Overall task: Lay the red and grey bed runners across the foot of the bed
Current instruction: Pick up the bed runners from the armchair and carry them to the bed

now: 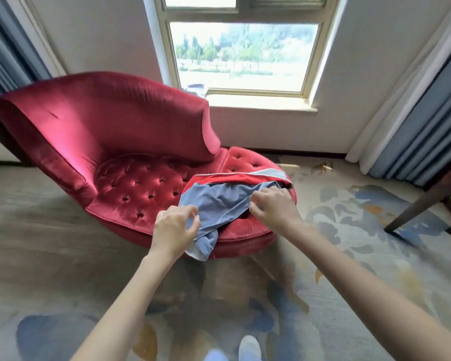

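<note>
1. Hanging at the far left edge, a blue curtain is seen beside the pale wall.
2. A red velvet armchair with a button-tufted seat is stood on the patterned carpet, its high back at the left.
3. The left hand is held over the seat's near edge. Its fingers are curled round the near-left corner of the bed runners, and the cloth below it droops over the seat front.
4. The bed runners are found bunched on the right part of the red seat. Grey cloth lies uppermost, and red cloth with pale trim shows along the far side.
5. A window is set in the wall behind, with trees seen through it.
6. A white shoe is glimpsed at the bottom edge, blurred.
7. The right hand is placed at the right end of the bundle, where the grey edge is pinched by its curled fingertips.
8. A dark wooden furniture leg is seen slanting on the carpet further right.
9. White and blue drapes are hung at the right edge.
</note>
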`<state>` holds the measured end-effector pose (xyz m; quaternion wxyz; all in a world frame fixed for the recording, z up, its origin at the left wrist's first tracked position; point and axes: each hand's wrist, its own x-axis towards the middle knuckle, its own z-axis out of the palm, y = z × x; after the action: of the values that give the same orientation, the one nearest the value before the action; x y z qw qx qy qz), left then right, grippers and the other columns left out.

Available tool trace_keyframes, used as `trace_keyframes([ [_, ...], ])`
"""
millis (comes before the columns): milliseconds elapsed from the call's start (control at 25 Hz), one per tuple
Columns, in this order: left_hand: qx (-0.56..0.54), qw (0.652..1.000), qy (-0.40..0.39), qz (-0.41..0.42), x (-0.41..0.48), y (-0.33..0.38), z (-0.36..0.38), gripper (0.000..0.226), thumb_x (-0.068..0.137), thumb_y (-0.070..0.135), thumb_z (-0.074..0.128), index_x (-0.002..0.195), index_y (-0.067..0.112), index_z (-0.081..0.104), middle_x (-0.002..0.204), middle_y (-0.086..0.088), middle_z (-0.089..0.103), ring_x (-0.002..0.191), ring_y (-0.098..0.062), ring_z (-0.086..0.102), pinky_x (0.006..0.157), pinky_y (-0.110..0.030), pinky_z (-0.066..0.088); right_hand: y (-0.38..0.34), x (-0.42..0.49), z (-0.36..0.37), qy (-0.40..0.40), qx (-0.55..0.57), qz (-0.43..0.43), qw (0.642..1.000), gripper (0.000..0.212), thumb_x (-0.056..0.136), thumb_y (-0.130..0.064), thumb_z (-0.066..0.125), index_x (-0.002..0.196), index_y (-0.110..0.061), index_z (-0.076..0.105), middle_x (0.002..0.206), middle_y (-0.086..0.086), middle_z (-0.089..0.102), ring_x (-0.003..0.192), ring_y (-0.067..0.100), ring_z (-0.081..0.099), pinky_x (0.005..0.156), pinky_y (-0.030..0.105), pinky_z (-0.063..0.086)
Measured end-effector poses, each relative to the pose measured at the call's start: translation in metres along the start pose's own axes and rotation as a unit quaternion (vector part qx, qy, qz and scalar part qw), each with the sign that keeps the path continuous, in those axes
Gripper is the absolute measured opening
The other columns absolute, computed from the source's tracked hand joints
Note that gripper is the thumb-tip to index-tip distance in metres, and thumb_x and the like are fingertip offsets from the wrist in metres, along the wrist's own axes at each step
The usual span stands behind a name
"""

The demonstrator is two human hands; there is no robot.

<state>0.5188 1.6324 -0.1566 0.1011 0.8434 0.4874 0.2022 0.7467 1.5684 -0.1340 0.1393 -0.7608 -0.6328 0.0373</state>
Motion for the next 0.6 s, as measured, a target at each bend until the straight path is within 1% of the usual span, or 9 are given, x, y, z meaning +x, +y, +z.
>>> trace_keyframes([
  [120,0.008,0.999,-0.028,-0.030,0.058,-0.034,0.026,0.015,0.084,0.023,0.057,0.096,0.016,0.064,0.087,0.000,0.070,0.086,-0.025,0.060,0.082,-0.038,0.039,0.005,0.080,0.025,-0.027,0.000,-0.007,1.000,0.025,0.089,-0.031,0.047,0.092,-0.013,0.064,0.098,0.003,0.066,0.099,0.025,0.056,0.090,0.037,0.036],
  [240,0.016,0.997,-0.060,-0.045,0.120,-0.071,0.059,0.019,0.086,0.024,0.055,0.100,0.016,0.064,0.090,0.000,0.069,0.089,-0.025,0.060,0.083,-0.038,0.039,0.014,0.156,0.058,-0.061,-0.028,-0.013,0.998,0.024,0.089,-0.032,0.047,0.093,-0.015,0.063,0.098,0.003,0.066,0.098,0.025,0.055,0.089,0.037,0.035],
  [360,0.010,0.993,-0.099,-0.057,0.187,-0.105,0.091,0.022,0.086,0.025,0.054,0.103,0.014,0.063,0.093,-0.001,0.069,0.091,-0.026,0.060,0.084,-0.038,0.041,0.027,0.226,0.090,-0.094,-0.034,0.014,0.995,0.024,0.089,-0.031,0.046,0.097,-0.015,0.061,0.103,0.004,0.065,0.101,0.026,0.054,0.089,0.037,0.036],
  [480,0.008,0.989,-0.136,-0.053,0.236,-0.131,0.123,0.024,0.086,0.025,0.054,0.106,0.014,0.062,0.097,-0.004,0.068,0.096,-0.027,0.059,0.084,-0.039,0.042,0.045,0.277,0.125,-0.139,-0.046,0.022,0.989,0.026,0.090,-0.032,0.045,0.104,-0.016,0.059,0.108,0.003,0.062,0.104,0.025,0.052,0.088,0.037,0.034],
  [600,0.033,0.979,-0.196,-0.055,0.270,-0.158,0.164,0.032,0.086,0.028,0.054,0.115,0.016,0.057,0.108,-0.003,0.064,0.104,-0.026,0.056,0.086,-0.038,0.041,0.071,0.316,0.164,-0.176,-0.065,0.029,0.982,0.029,0.089,-0.033,0.044,0.112,-0.018,0.055,0.112,0.003,0.059,0.106,0.024,0.051,0.088,0.036,0.035],
])
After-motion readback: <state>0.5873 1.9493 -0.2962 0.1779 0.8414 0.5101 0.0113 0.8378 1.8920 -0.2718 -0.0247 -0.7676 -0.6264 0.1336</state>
